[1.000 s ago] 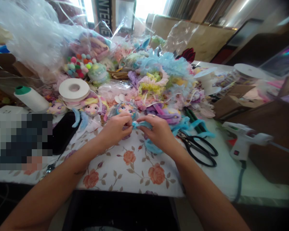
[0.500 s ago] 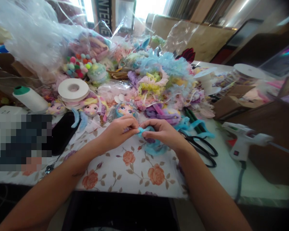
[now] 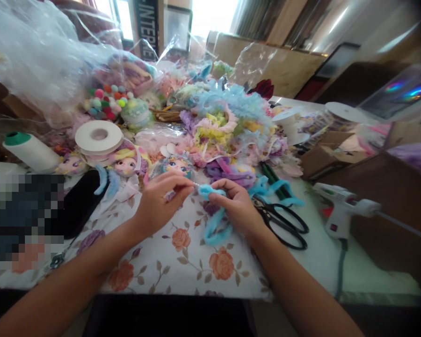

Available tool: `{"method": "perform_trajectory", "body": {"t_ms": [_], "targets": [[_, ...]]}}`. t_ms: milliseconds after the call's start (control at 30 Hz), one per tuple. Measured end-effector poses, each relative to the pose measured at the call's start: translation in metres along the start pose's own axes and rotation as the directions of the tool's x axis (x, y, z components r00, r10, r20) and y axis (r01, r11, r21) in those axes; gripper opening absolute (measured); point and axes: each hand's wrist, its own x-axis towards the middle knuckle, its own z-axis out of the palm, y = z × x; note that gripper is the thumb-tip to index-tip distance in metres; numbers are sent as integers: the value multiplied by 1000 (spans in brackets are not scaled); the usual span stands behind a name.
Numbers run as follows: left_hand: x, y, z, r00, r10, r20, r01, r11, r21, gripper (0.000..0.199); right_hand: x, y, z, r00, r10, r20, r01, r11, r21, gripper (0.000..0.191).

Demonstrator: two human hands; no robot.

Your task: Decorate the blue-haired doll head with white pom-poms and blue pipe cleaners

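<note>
My right hand [image 3: 236, 206] pinches a light-blue fuzzy pipe cleaner [image 3: 217, 231], bent into a small loop at the fingertips, with a larger curl hanging down over the flowered cloth. A thin pale strand [image 3: 196, 185], which looks beaded, runs from that loop to my left hand [image 3: 163, 199]. The thumb and forefinger of my left hand are closed on its end. Just beyond the hands lies a doll head [image 3: 177, 164] with blue hair trim. More blue pipe cleaner [image 3: 280, 188] rests to the right, behind black-handled scissors [image 3: 284, 224].
A white glue gun [image 3: 342, 210] stands at the right beside cardboard boxes [image 3: 382, 192]. A ribbon spool [image 3: 98, 136], a thread cone [image 3: 30, 152] and a black phone-like object [image 3: 79, 203] are at the left. Ruffled trims [image 3: 231, 103] and plastic bags [image 3: 38, 56] pile up behind.
My left hand has drawn away to the left from the right hand, and the pale strand now shows between them. The pipe cleaner's curl hangs lower. The whole view has shifted slightly.
</note>
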Motion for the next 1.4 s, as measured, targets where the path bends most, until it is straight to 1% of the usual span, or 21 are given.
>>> {"method": "perform_trajectory", "body": {"t_ms": [33, 67, 100, 167, 233, 367, 467, 567, 667, 733, 800, 867, 1000, 1133, 1233, 1333, 1400], "targets": [[-2, 1, 2, 1000, 24, 18, -24, 999, 21, 6, -1, 0, 1, 1000, -11, -19, 11, 1000, -3, 30], [-4, 1, 3, 999, 21, 43, -22, 999, 38, 6, -2, 0, 2, 999, -25, -32, 24, 1000, -11, 30], [-5, 1, 5, 998, -8, 66, 4, 999, 53, 7, -3, -1, 3, 998, -39, -39, 38, 999, -23, 29], [-6, -1, 8, 989, -107, 99, 101, 993, 68, 12, -5, 0, 6, 996, -76, -41, 74, 995, -61, 29], [-7, -2, 9, 972, -201, 124, 196, 979, 46, 15, -6, 1, 8, 991, -130, -36, 125, 986, -113, 27], [-7, -1, 10, 933, -328, 150, 339, 939, -56, 7, -9, 6, 13, 974, -223, -40, 208, 950, -233, 22], [-9, 0, 12, 876, -448, 182, 476, 864, -166, 7, -11, 7, 15, 966, -252, -63, 224, 931, -289, 18], [-9, 0, 14, 803, -545, 242, 596, 748, -292, 10, -12, 7, 16, 957, -282, -64, 250, 918, -309, 16], [-7, -1, 14, 746, -590, 310, 666, 654, -358, 10, -12, 9, 16, 936, -349, -51, 310, 882, -354, 12], [-6, -2, 13, 720, -610, 331, 694, 619, -368, 9, -12, 11, 16, 919, -392, -46, 347, 859, -376, 10], [-5, -3, 13, 702, -628, 336, 712, 604, -359, 9, -12, 13, 16, 908, -418, -40, 372, 844, -386, 10], [-6, -4, 12, 697, -638, 328, 717, 609, -339, 10, -12, 16, 16, 900, -434, -33, 389, 835, -389, 9], [-7, -3, 13, 706, -632, 320, 709, 634, -309, 13, -12, 17, 18, 896, -443, -29, 396, 827, -398, 9], [-6, -3, 13, 721, -605, 338, 693, 634, -343, 15, -12, 13, 19, 898, -436, -55, 372, 821, -432, 11], [-4, -3, 12, 730, -605, 317, 683, 637, -358, 21, -12, 11, 20, 899, -429, -83, 348, 818, -457, 12], [-3, -4, 11, 726, -616, 305, 687, 628, -366, 28, -11, 13, 20, 888, -455, -66, 366, 787, -496, 12], [-4, -5, 11, 724, -610, 321, 689, 624, -369, 31, -12, 15, 21, 868, -496, -32, 406, 743, -532, 11]]}}
